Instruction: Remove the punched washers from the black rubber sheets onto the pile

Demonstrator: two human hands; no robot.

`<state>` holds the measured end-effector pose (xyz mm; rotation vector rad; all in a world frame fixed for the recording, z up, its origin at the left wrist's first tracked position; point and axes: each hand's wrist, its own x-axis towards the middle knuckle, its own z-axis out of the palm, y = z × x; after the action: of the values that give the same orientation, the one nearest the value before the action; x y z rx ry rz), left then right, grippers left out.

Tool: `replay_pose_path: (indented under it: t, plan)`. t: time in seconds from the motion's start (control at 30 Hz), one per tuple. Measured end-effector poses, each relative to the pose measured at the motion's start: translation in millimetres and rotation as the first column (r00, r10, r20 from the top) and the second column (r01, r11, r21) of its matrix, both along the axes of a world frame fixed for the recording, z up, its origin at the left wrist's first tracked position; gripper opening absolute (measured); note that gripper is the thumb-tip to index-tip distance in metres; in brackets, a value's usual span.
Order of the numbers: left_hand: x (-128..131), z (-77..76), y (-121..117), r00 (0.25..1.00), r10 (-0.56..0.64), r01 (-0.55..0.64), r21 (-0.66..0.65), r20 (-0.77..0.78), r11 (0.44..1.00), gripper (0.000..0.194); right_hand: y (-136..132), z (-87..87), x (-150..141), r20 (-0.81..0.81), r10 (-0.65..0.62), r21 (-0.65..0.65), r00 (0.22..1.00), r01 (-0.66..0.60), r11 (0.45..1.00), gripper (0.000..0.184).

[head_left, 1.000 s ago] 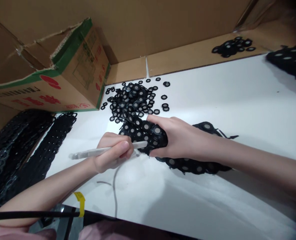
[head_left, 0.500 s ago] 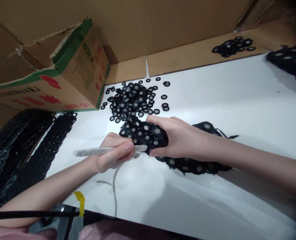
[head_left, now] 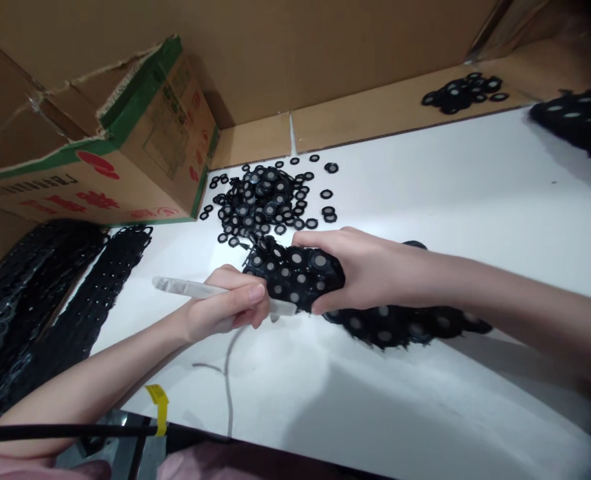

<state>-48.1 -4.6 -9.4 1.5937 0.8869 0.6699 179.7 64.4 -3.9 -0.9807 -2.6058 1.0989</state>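
The near edge of the table (head_left: 455,180) slants along the bottom of the view, and its far edge meets a cardboard ledge below a tall cardboard wall (head_left: 325,60). Open white surface spreads widest to the right, both beyond and on the near side of the right forearm; a smaller open stretch lies near the left hand (head_left: 232,300).

That hand's grip is closed around a pale pen-like tool (head_left: 190,288), its tip at the near side of the black disc sheet (head_left: 288,272), mid-table. The right hand (head_left: 368,267) has its grip spread wide, thumb near and forefinger far, holding the sheet's right end between them. A second black patch (head_left: 385,327) lies partly under the right hand and forearm, blocking that side.

Just beyond the sheet, a pile of loose discs (head_left: 260,197) fills the far middle. A printed carton (head_left: 160,133) closes off the far left, with black strips (head_left: 100,293) on its near side. A small disc heap (head_left: 460,92) sits on the far-right ledge. At near left, a black cable (head_left: 65,432) with a yellow tag (head_left: 160,407) crosses before the left forearm.
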Motion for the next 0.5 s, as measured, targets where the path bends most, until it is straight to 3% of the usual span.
replay_pose_path:
  t: [0.17,0.27,0.4,0.5]
  plan:
    - [0,11.0,14,0.993,0.072,-0.086,0.146,0.096,0.985,0.050,14,9.6,14,0.064,0.185,-0.055,0.981,-0.181,0.982,0.041]
    - [-2,16.3,31,0.999,0.018,-0.025,0.233,0.032,0.972,0.050,18,15.3,18,0.089,0.214,-0.110,0.973,-0.204,0.973,0.032]
    - [-4,14.8,48,0.994,-0.086,0.082,0.067,0.065,0.994,0.048,23,17.1,19,0.088,0.278,-0.183,0.957,-0.258,0.949,0.036]
    - [-2,11.0,50,0.991,-0.015,0.031,-0.123,0.130,0.992,0.045,25,13.9,20,0.073,0.277,-0.168,0.958,-0.262,0.950,0.041]
